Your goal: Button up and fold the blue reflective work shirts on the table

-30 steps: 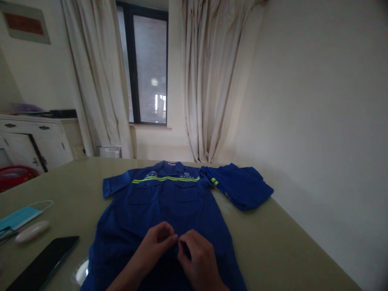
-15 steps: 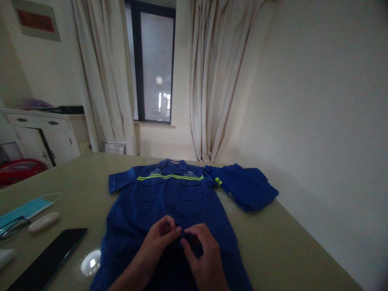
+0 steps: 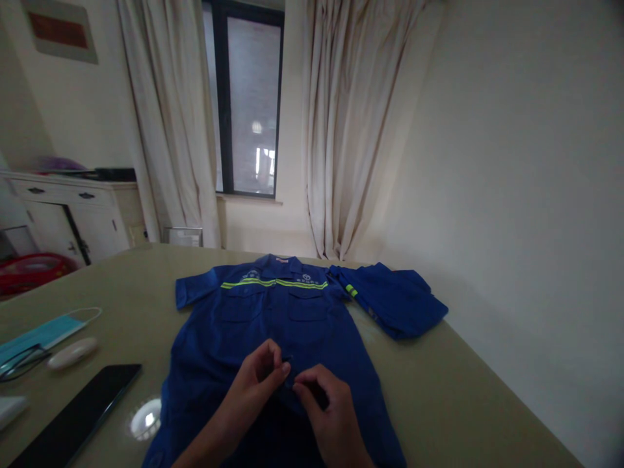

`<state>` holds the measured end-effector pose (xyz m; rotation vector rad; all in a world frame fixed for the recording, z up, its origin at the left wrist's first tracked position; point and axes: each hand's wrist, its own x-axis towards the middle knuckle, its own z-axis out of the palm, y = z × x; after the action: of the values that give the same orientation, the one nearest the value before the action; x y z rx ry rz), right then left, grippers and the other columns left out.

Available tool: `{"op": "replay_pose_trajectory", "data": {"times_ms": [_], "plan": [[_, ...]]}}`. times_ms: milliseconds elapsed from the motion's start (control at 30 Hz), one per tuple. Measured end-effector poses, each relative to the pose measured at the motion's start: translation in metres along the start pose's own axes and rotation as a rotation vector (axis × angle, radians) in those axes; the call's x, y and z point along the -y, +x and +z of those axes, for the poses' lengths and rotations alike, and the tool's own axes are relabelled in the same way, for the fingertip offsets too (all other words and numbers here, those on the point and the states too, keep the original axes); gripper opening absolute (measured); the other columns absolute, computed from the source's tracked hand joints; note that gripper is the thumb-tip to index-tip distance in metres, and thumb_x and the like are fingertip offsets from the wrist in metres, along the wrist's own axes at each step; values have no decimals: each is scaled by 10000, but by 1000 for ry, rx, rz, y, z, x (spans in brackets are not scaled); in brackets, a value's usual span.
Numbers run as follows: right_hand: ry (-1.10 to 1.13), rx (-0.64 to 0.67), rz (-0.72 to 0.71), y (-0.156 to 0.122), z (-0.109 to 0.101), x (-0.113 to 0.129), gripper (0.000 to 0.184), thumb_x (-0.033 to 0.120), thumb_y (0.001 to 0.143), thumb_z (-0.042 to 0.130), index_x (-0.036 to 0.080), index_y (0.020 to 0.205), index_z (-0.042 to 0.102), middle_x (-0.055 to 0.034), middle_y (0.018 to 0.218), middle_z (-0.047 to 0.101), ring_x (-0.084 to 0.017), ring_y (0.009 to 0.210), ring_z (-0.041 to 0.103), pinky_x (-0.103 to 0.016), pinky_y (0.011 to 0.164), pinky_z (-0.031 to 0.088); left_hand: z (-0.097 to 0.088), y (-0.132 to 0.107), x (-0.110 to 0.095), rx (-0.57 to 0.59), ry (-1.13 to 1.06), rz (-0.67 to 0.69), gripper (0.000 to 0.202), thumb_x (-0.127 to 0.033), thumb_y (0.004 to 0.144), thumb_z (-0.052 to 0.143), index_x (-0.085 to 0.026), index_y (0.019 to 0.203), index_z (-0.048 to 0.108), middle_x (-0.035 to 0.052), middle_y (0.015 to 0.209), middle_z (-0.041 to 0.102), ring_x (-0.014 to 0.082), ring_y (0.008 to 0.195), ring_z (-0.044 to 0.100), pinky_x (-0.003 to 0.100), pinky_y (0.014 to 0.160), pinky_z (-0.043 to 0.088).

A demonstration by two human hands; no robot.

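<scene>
A blue short-sleeved work shirt (image 3: 273,322) with a yellow-green reflective stripe lies flat on the olive table (image 3: 439,390), collar away from me. My left hand (image 3: 256,383) and my right hand (image 3: 326,416) meet at the shirt's front placket near its lower part. Both pinch the fabric there with closed fingers, thumb against forefinger. What sits between the fingertips is too small to make out.
A second blue garment (image 3: 394,299) lies folded beside the shirt's right sleeve. At the left are a black phone (image 3: 78,419), a white oval object (image 3: 72,353), a blue face mask (image 3: 43,333) and glasses (image 3: 17,364). Behind: curtains, a window, a white cabinet (image 3: 73,211).
The view shifted a little and my hands moved slightly up the placket. They stay pinched together on the shirt front.
</scene>
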<state>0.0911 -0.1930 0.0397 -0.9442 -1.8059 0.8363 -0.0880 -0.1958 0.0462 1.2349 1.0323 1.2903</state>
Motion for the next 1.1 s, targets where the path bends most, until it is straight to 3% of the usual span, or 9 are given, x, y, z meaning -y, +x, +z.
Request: {"op": "replay_pose_trajectory", "data": {"times_ms": [200, 367, 533, 800, 933, 1100], "plan": [[-265, -89, -198, -7, 11, -6, 105, 164, 911, 555, 218, 901, 644, -17, 817, 667, -154, 735, 652, -232, 682, 472, 3, -2, 2, -17, 31, 33, 374, -507, 859, 715, -220, 812, 481, -55, 761, 429, 119, 719, 395, 218, 664, 387], [-251, -118, -130, -3, 10, -14, 133, 144, 926, 545, 222, 900, 651, -13, 821, 678, -152, 740, 662, -221, 682, 479, 10, -5, 9, 65, 56, 69, 313, -473, 882, 701, -219, 859, 520, -48, 770, 460, 122, 728, 425, 220, 675, 395], [-161, -93, -97, 0, 1, -7, 108, 203, 955, 559, 223, 924, 660, -5, 826, 689, -141, 732, 658, -210, 680, 489, 14, -4, 10, -40, 28, 90, 333, -481, 859, 719, -218, 806, 521, -43, 770, 475, 128, 730, 433, 219, 664, 404], [-220, -90, -247, -3, 4, -3, 122, 154, 942, 545, 230, 931, 640, -8, 835, 672, -142, 749, 650, -217, 693, 494, 14, -4, 3, -136, -18, 58, 345, -481, 831, 746, -225, 806, 517, -55, 747, 465, 122, 712, 433, 211, 649, 404], [-243, -108, -268, -4, 3, -7, 106, 154, 936, 564, 228, 933, 639, -10, 836, 675, -143, 748, 652, -218, 694, 497, 14, -4, 6, -112, -42, 55, 335, -467, 830, 755, -219, 810, 532, -55, 747, 483, 114, 709, 446, 206, 655, 403], [-239, -99, -257, -6, 2, -5, 109, 176, 954, 550, 226, 923, 642, -10, 829, 676, -144, 748, 656, -223, 690, 495, 5, -1, 10, -3, -29, 14, 326, -458, 842, 756, -223, 1005, 599, -84, 672, 466, 88, 620, 412, 190, 586, 339]]}}
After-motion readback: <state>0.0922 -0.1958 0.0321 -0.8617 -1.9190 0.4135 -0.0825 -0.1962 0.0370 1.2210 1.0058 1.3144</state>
